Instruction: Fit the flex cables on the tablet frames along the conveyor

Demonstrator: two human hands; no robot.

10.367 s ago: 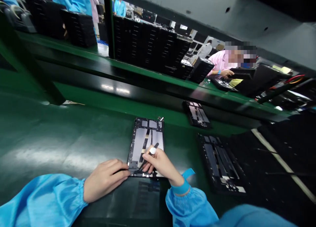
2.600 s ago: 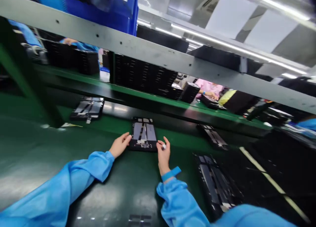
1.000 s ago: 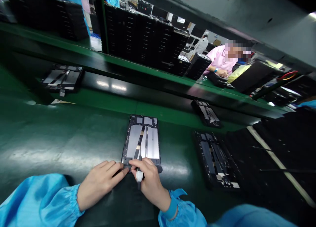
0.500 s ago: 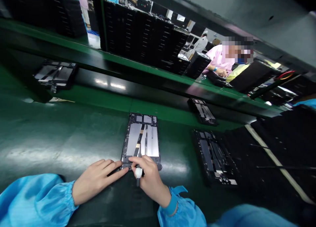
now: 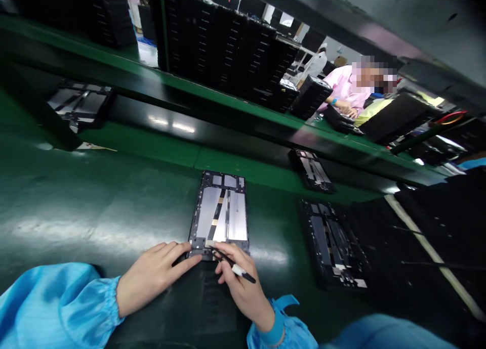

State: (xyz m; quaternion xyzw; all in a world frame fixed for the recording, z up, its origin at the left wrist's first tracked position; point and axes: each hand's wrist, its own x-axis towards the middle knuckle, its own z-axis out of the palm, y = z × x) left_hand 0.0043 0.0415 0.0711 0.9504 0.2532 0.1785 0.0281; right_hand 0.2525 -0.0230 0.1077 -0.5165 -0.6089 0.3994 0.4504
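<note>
Head view: opened tablet (image 5: 222, 215) on counter (image 5: 94, 207), near centre; left hand (image 5: 154, 275) spread, fingertips pinning near-left corner; right hand (image 5: 239, 286) clamped on thin black tool (image 5: 232, 265), tip probing near edge, likely needing fine, steady pressure.

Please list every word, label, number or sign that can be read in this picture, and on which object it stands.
No text can be read. Any print on the open tablet and the tool is too small; the stacked black trays show no label.
</note>
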